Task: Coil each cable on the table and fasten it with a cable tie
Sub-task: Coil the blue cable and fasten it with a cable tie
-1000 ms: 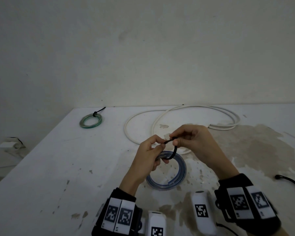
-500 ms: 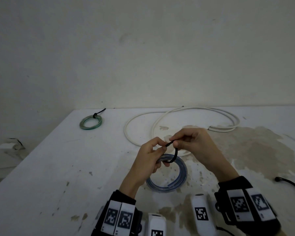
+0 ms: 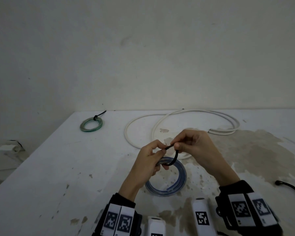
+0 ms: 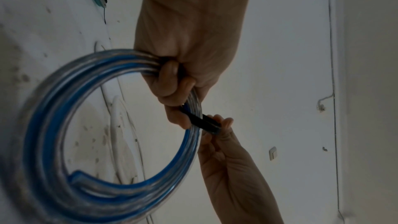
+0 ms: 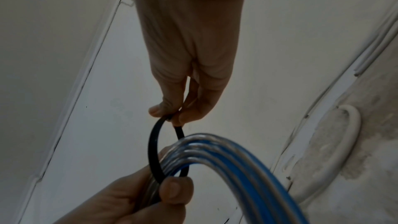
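Observation:
A blue and clear coiled cable [image 3: 179, 183] [image 4: 51, 108] [image 5: 237, 156] is held above the table by my left hand [image 3: 152, 157] [image 4: 176, 81] [image 5: 150, 198], whose fingers curl round the coil's top. A black cable tie [image 3: 174, 158] [image 5: 154, 147] [image 4: 202, 122] loops around the coil where I grip it. My right hand [image 3: 189, 143] [image 5: 178, 108] [image 4: 217, 134] pinches the two ends of the tie together just above the coil. A loose white cable [image 3: 160, 123] lies uncoiled behind my hands.
A green coiled cable [image 3: 91, 124] with a black tie lies at the table's far left. A black cord [image 3: 291, 188] runs in at the right edge. The white table [image 3: 58, 167] has brown stains on its right half and ends at a wall.
Both hands with the coil and tie have dropped slightly toward me. The right hand's pinch on the tie ends has shifted a little; the loop stays about the same size.

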